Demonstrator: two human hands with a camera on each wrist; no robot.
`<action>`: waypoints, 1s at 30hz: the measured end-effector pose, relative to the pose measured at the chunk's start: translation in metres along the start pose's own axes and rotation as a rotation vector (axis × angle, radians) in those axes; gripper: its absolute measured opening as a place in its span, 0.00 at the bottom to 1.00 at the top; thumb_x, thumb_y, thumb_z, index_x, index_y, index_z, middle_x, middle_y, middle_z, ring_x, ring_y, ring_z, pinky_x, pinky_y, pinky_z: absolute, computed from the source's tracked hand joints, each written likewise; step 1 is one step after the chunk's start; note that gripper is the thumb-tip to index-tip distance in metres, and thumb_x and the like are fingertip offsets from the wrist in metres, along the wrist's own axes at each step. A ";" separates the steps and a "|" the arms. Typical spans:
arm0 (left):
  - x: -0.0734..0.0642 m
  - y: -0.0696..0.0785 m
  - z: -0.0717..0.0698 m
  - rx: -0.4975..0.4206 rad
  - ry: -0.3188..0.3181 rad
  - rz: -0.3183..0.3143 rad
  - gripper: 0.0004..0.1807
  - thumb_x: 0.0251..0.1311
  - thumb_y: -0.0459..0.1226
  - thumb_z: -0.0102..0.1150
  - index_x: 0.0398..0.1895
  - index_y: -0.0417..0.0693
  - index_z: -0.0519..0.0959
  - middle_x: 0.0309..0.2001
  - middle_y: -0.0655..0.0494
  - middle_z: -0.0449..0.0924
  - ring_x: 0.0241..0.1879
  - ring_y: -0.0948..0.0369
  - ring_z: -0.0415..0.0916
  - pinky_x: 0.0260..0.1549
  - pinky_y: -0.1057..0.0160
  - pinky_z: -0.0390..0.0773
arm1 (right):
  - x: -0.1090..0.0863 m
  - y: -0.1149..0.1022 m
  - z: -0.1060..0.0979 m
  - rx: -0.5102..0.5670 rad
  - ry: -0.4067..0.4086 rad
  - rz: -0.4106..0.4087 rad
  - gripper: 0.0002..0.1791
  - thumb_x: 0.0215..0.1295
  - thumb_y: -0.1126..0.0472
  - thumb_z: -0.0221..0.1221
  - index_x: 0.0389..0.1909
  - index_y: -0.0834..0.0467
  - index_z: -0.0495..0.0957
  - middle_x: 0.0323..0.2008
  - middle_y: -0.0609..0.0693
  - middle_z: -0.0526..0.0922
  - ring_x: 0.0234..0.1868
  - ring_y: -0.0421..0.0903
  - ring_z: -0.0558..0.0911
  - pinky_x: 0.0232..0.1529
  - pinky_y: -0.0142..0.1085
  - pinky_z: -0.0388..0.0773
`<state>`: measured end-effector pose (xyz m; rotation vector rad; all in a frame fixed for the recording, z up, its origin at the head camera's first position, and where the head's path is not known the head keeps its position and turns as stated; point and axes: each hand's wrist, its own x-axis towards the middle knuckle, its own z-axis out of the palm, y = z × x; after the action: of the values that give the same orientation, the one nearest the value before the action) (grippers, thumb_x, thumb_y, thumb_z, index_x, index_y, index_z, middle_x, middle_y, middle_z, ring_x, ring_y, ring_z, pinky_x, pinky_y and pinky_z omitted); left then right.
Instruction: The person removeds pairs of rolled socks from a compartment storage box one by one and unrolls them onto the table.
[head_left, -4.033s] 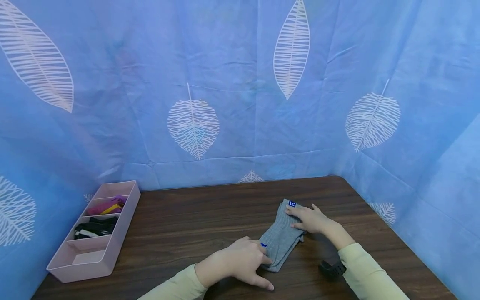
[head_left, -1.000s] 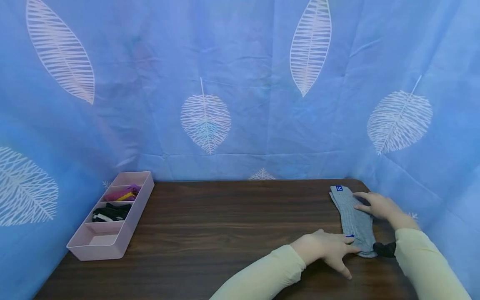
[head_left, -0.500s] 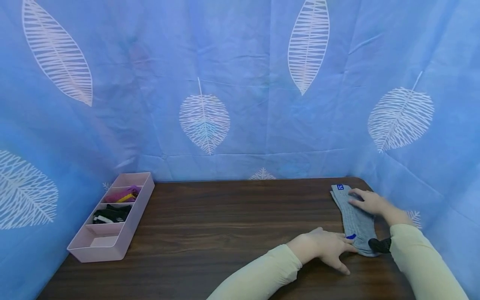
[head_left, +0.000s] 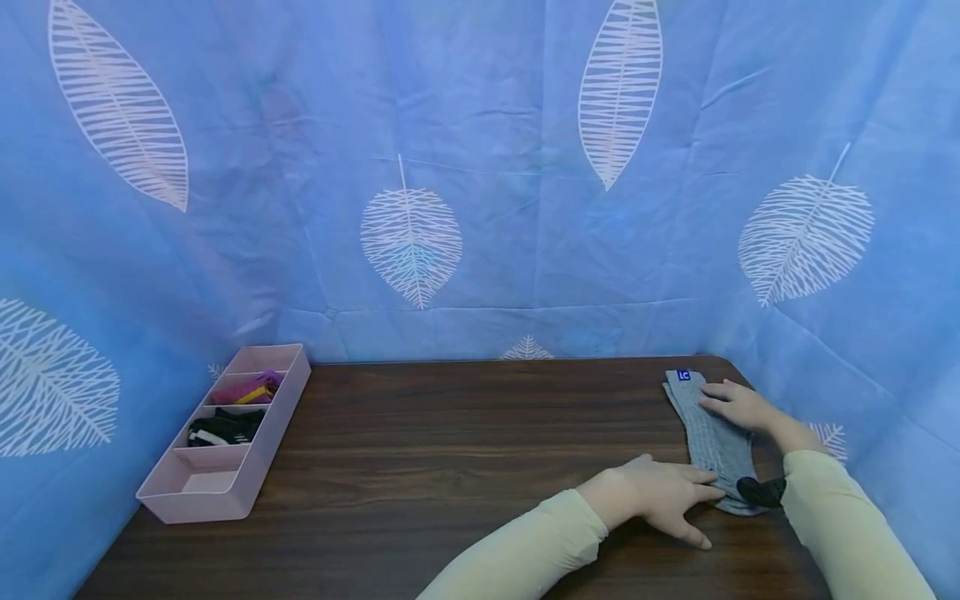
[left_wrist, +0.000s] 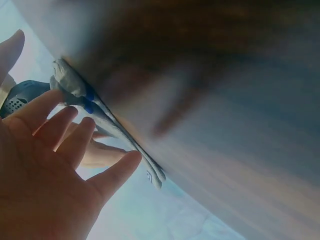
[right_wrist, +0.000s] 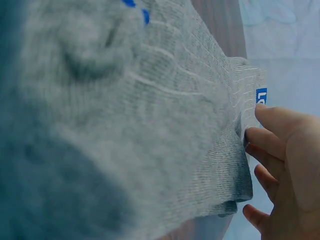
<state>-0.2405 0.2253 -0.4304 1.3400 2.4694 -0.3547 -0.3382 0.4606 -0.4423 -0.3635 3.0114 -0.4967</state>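
A pair of grey ribbed socks (head_left: pixel 716 446) lies flat, one on the other, near the table's right edge. A blue label marks their far end. My left hand (head_left: pixel 656 493) has its fingers spread, with fingertips at the near end of the socks. My right hand (head_left: pixel 741 406) rests its fingertips on the right side of the upper part. In the left wrist view the fingers (left_wrist: pixel 75 142) are extended beside the edge of the socks (left_wrist: pixel 112 122). The right wrist view shows the fingers (right_wrist: pixel 272 142) loosely bent by the labelled end of the socks (right_wrist: pixel 200 115).
On the left of the dark wooden table (head_left: pixel 450 433) stands a pink divided box (head_left: pixel 273 442). Its compartments hold a purple and yellow bundle (head_left: pixel 247 389) and black-and-white socks (head_left: pixel 225 427). A blue leaf-print curtain (head_left: pixel 480 250) hangs behind. A black wrist device (head_left: pixel 761 492) hangs under the right sleeve.
Since four seconds ago, the socks and both hands have shifted right, towards the table's right edge, and the socks lie straighter. During the last second, the hands have moved only slightly.
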 end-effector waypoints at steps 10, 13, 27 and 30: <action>-0.004 0.002 0.002 0.073 0.066 -0.001 0.40 0.62 0.72 0.32 0.73 0.81 0.32 0.73 0.85 0.21 0.73 0.82 0.23 0.73 0.65 0.50 | -0.004 0.000 -0.010 -0.108 0.059 -0.046 0.33 0.72 0.51 0.52 0.64 0.75 0.65 0.65 0.77 0.62 0.66 0.77 0.57 0.59 0.71 0.57; -0.008 0.001 0.002 0.082 0.093 -0.001 0.41 0.61 0.72 0.31 0.74 0.80 0.31 0.73 0.85 0.20 0.73 0.82 0.22 0.73 0.65 0.50 | -0.005 -0.002 -0.016 -0.153 0.074 -0.044 0.34 0.72 0.49 0.52 0.65 0.73 0.64 0.66 0.75 0.62 0.67 0.75 0.58 0.58 0.72 0.58; -0.040 -0.007 -0.001 0.093 0.182 -0.043 0.43 0.59 0.74 0.32 0.74 0.79 0.35 0.74 0.84 0.22 0.74 0.80 0.22 0.75 0.59 0.48 | 0.000 -0.027 -0.033 -0.214 0.118 -0.088 0.35 0.72 0.46 0.52 0.68 0.68 0.63 0.68 0.72 0.62 0.69 0.73 0.58 0.57 0.73 0.59; -0.050 -0.013 0.002 0.079 0.204 -0.038 0.44 0.58 0.74 0.33 0.75 0.78 0.37 0.75 0.82 0.25 0.74 0.79 0.25 0.75 0.59 0.49 | 0.000 -0.040 -0.035 -0.208 0.111 -0.094 0.35 0.72 0.46 0.51 0.69 0.67 0.62 0.68 0.71 0.62 0.69 0.72 0.58 0.57 0.74 0.58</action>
<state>-0.2253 0.1798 -0.4126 1.4274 2.6761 -0.3432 -0.3330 0.4340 -0.3965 -0.5080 3.1745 -0.2156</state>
